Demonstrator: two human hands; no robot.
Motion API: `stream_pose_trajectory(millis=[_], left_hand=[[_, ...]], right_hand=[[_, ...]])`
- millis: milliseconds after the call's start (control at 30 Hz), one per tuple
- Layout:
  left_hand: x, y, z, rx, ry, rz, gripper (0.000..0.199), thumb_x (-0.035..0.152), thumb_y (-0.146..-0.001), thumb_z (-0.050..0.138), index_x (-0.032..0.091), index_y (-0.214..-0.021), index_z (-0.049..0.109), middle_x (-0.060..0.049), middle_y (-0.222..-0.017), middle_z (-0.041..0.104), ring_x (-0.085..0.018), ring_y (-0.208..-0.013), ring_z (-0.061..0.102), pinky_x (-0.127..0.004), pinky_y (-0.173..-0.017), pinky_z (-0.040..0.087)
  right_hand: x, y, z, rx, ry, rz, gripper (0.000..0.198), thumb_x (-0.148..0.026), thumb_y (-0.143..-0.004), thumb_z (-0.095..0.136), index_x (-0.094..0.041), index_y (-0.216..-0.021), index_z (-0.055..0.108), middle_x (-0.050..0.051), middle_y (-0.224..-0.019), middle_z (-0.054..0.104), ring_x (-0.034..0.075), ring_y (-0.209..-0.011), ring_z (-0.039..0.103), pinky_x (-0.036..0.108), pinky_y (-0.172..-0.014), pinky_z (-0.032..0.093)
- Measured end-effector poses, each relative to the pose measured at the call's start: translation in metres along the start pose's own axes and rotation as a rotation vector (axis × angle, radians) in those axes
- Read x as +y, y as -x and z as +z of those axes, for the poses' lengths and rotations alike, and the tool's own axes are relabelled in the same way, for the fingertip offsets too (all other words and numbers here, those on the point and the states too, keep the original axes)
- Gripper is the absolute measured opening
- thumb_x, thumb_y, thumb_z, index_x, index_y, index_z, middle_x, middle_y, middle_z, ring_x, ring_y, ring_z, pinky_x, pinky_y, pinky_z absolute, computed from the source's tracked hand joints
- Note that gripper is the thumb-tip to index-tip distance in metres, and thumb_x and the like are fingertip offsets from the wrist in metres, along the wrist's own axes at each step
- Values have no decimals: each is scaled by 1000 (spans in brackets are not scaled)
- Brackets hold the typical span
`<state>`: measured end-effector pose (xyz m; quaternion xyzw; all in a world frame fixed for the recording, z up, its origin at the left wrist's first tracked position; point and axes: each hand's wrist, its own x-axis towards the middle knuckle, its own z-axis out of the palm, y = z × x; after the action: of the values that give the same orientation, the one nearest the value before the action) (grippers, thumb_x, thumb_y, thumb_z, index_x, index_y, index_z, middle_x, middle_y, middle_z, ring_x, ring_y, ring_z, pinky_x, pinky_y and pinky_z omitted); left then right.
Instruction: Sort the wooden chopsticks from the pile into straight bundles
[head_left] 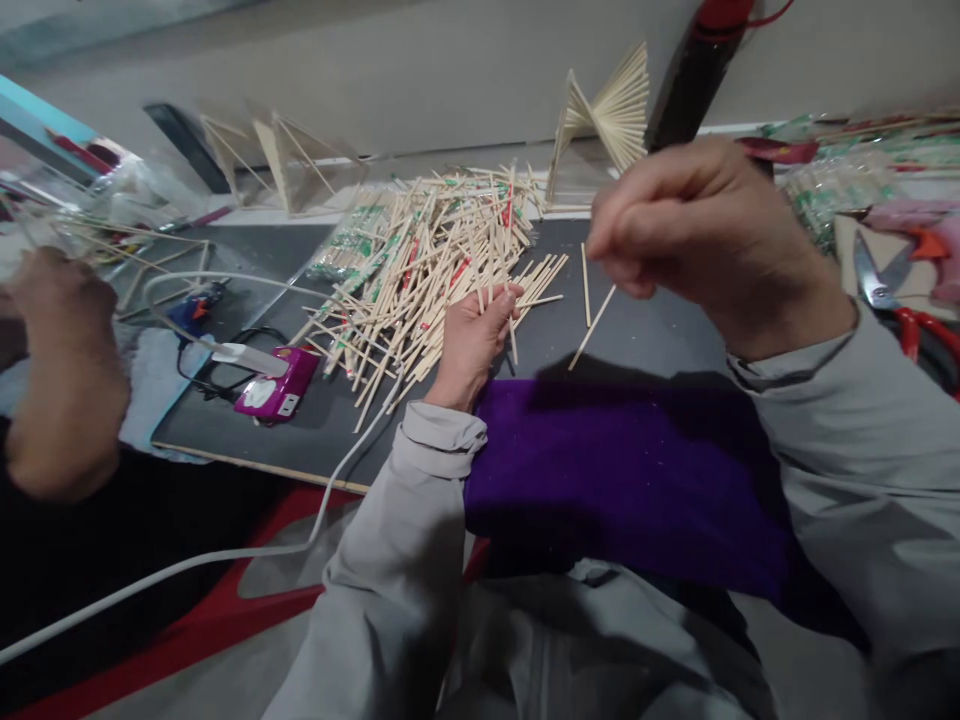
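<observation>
Low over the table, my left hand (476,335) is closed, thumb against fingers, on a thin wooden stick (514,345). It rests at the near right edge of a loose pile of wooden sticks (431,260). Raised higher and nearer the camera, my right hand (690,235) has its fingers curled together; what they hold, if anything, is hidden. Just below its fingertips a slanting stick (589,335) runs out of sight behind the hand, and I cannot tell whether it is held. Beside that, a shorter stick (586,285) lies on the dark board (660,340).
A fan-shaped stick model (619,115) and another stick frame (277,165) stand against the wall. At left are a magenta power socket (277,385), a blue glue gun (196,310), a white cable (322,510) and another person's arm (67,380). Red-handled scissors (907,315) lie at right. Purple cloth (622,460) covers the lap.
</observation>
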<state>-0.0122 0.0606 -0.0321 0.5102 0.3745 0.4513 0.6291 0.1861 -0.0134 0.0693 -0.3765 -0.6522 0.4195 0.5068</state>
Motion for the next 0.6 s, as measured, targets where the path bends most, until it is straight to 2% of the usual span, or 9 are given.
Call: stream_pose_trajectory(millis=[100,200,233,300,367,467,600], left_hand=[[-2,0,1,7,-13,-7,22,34,-78,76,15,-88,73,3,-63,59,-1,-40,32,-19,-37,15],[-2,1,2,4,-33,-16,22,34,-78,76,15,-89,73,3,-64,59,-1,-41,33,-19,-37,15],[-2,1,2,0,-39,-20,22,34,-78,76,15,-89,73,3,-64,59,-1,-41,33,-19,-37,15],[-2,2,3,-6,-42,-29,21,33,-78,76,15,-89,73,3,-64,59,-1,-42,33,-19,-37,15],[-1,2,3,-8,-39,-41,21,33,-78,75,16,-90,72,3,-64,59,-1,-42,33,-19,-37,15],[0,2,3,-25,-20,-74,23,35,-78,75,16,-91,72,3,-65,58,-1,-42,31,-19,-37,14],[1,2,2,-125,49,-116,25,36,-78,76,15,-92,72,4,-67,58,0,-42,30,-19,-38,13]], right_hand=[[-21,10,-4,60,-60,-164,21,-22,-88,63,-31,-82,81,-3,-69,62,8,-60,56,22,-54,41],[-17,7,-12,138,65,-230,19,-17,-86,65,-25,-79,81,0,-66,64,10,-56,54,24,-49,36],[-10,2,-17,154,176,-193,16,-16,-84,67,-21,-76,80,1,-63,63,10,-54,52,25,-47,34],[12,-9,-29,143,459,6,12,-13,-80,71,-17,-70,76,3,-60,64,10,-53,53,25,-47,34],[38,-19,-40,203,569,170,16,-8,-79,69,-15,-65,72,4,-55,62,11,-50,54,25,-46,36],[65,-27,-45,216,528,291,15,-10,-78,70,-14,-64,70,5,-57,64,12,-49,55,25,-44,38],[70,-26,-28,193,350,233,11,-15,-78,73,-14,-67,72,4,-56,64,9,-47,52,23,-43,37]])
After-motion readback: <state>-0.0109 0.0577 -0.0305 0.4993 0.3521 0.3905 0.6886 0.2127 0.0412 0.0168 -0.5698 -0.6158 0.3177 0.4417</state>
